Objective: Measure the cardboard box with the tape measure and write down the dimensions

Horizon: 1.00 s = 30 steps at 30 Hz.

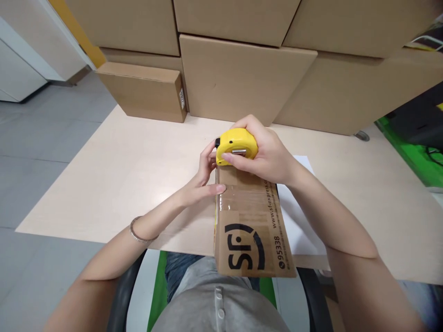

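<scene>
A brown cardboard parcel (251,226) printed "SF" lies on the pale wooden table (114,184), its near end overhanging the table edge toward me. My right hand (268,154) is closed around a yellow tape measure (236,145) held at the parcel's far end. My left hand (202,180) rests against the parcel's left side, thumb lying on the taped top, fingertips touching the tape measure's black tip. A metal bracelet (140,235) sits on my left wrist.
Several large cardboard boxes (242,78) are stacked along the table's back edge, with a smaller flat box (145,90) at the left. A white sheet of paper (301,216) lies under the parcel's right side. Grey floor lies to the left, green floor to the right.
</scene>
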Each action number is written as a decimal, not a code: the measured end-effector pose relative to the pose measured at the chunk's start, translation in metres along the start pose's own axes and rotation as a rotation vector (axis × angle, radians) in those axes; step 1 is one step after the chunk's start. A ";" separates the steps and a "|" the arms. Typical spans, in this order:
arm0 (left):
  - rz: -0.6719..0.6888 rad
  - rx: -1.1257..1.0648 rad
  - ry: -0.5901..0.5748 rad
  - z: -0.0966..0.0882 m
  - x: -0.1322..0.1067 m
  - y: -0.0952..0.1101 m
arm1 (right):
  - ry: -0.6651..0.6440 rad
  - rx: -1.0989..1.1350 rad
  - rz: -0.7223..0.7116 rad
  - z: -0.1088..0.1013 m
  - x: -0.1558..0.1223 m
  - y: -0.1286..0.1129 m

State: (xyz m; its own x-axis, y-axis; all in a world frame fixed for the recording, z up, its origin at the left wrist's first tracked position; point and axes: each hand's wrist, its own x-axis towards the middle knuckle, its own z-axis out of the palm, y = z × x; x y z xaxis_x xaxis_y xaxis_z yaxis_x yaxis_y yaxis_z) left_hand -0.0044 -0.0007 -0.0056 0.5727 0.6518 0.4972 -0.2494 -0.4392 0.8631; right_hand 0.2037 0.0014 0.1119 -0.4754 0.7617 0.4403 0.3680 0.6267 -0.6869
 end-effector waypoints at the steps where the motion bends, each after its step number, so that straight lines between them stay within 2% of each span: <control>1: -0.006 -0.009 0.002 0.000 0.001 0.000 | -0.008 -0.022 -0.024 0.001 -0.001 0.000; 5: 0.004 -0.003 0.022 0.003 0.000 -0.001 | -0.008 -0.156 -0.049 -0.007 -0.009 0.000; 9: 0.015 -0.007 0.070 0.008 -0.003 -0.001 | 0.026 -0.166 -0.027 -0.033 -0.033 0.007; 15: 0.046 0.026 0.138 0.012 -0.007 -0.001 | 0.155 -0.162 0.150 -0.066 -0.075 0.019; 19: 0.036 0.094 0.148 0.013 -0.009 -0.003 | 0.193 -0.137 0.181 -0.072 -0.086 0.023; 30: 0.013 0.047 0.161 0.013 -0.010 -0.005 | 0.183 -0.100 0.200 -0.072 -0.090 0.030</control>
State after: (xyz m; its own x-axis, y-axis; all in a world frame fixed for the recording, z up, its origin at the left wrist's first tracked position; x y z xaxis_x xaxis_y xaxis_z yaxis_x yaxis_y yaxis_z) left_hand 0.0015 -0.0135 -0.0160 0.4359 0.7352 0.5191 -0.2165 -0.4742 0.8534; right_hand 0.3145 -0.0367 0.0934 -0.2361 0.8832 0.4052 0.5216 0.4670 -0.7140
